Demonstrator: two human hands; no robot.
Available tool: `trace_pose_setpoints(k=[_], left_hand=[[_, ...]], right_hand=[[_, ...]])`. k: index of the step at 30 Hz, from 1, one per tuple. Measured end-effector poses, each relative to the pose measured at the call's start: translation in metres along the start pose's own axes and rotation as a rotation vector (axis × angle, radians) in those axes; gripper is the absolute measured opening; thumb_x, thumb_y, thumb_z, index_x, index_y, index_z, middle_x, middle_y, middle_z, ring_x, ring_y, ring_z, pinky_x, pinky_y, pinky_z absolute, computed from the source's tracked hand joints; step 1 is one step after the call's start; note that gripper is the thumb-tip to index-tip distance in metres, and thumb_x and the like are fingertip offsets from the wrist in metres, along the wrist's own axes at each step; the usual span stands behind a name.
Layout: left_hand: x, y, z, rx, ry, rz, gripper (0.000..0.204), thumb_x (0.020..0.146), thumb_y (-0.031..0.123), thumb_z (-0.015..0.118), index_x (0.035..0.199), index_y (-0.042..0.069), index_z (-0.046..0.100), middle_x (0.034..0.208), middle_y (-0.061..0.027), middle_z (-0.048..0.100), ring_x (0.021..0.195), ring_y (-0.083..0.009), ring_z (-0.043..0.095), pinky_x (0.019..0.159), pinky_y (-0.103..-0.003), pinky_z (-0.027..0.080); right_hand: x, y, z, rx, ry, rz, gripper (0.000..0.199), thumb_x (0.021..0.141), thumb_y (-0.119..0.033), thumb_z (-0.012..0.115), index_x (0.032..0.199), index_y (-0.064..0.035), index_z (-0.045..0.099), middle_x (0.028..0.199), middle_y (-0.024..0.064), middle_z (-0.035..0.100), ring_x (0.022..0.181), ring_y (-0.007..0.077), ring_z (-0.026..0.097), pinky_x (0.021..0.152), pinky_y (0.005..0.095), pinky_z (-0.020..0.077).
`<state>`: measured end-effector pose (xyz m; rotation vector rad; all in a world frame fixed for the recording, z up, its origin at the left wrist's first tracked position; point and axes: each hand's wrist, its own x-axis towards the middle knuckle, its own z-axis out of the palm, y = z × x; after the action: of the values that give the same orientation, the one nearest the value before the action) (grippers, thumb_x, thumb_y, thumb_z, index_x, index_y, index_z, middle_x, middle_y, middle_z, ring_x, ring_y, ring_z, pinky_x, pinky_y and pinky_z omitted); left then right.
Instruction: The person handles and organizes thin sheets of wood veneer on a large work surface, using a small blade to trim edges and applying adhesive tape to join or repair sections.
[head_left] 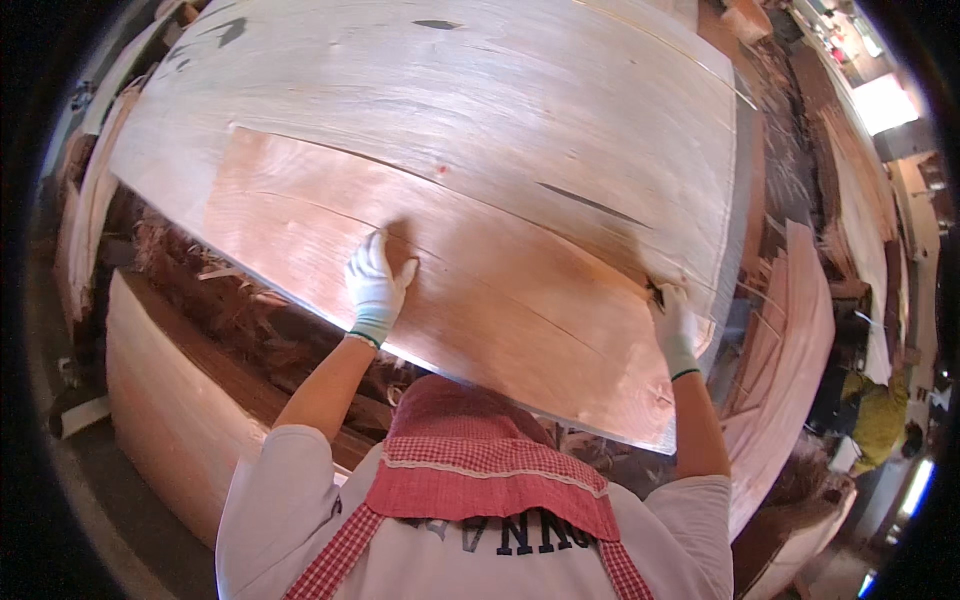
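Note:
A reddish-tan wood veneer sheet (480, 290) lies across a larger, paler veneer sheet (480, 110), along its near edge. My left hand (377, 282), in a white knit glove, rests on the tan sheet left of its middle. Its thumb stands apart from the fingers. My right hand (677, 325), gloved the same way, is at the tan sheet's right end. A small dark tool (655, 292) pokes out from its closed fingers, beside the sheet's far edge. The glove hides most of the tool, so its kind is unclear.
A narrow split (590, 203) runs through the pale sheet. Torn veneer scraps (215, 270) lie below the stack at left. A large curved veneer piece (180, 410) stands at the near left, and pinkish strips (780, 350) lean at right. Another person (875, 415) is at the far right.

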<state>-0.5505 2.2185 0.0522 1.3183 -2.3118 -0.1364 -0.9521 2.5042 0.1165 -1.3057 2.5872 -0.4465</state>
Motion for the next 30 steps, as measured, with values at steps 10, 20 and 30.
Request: trace_pose_setpoints(k=[10,20,30], left_hand=[[-0.004,-0.016,0.002,-0.136,-0.011,-0.113,0.038,0.088,0.019,0.064,0.118,0.001,0.050,0.113,-0.0168,0.058,0.105,-0.0344,0.054,0.093,-0.045,0.043],[-0.003,-0.038,-0.002,-0.286,-0.211,-0.167,0.030,0.087,0.012,0.059,0.114,0.000,0.052,0.114,-0.0204,0.057,0.108,-0.0354,0.054,0.095,-0.046,0.044],[-0.016,-0.050,-0.010,-0.164,-0.041,-0.089,0.018,0.088,0.017,0.055,0.103,0.008,0.053,0.102,-0.0134,0.058,0.099,-0.0328,0.056,0.085,-0.044,0.046]], right_hand=[[-0.132,-0.114,-0.034,-0.229,0.170,-0.066,0.028,0.076,-0.017,0.071,0.100,-0.0148,0.057,0.087,0.0059,0.060,0.066,0.0268,0.062,0.056,0.0372,0.0489],[-0.030,-0.189,-0.041,-0.011,0.075,-0.186,0.015,0.087,-0.015,0.063,0.099,-0.0061,0.059,0.092,0.0185,0.062,0.084,0.0384,0.062,0.069,0.0432,0.0487],[0.049,-0.366,-0.144,0.309,-0.052,-0.334,0.030,0.089,-0.027,0.063,0.100,0.0010,0.061,0.080,0.0129,0.065,0.074,0.0192,0.062,0.069,0.0345,0.0488]])
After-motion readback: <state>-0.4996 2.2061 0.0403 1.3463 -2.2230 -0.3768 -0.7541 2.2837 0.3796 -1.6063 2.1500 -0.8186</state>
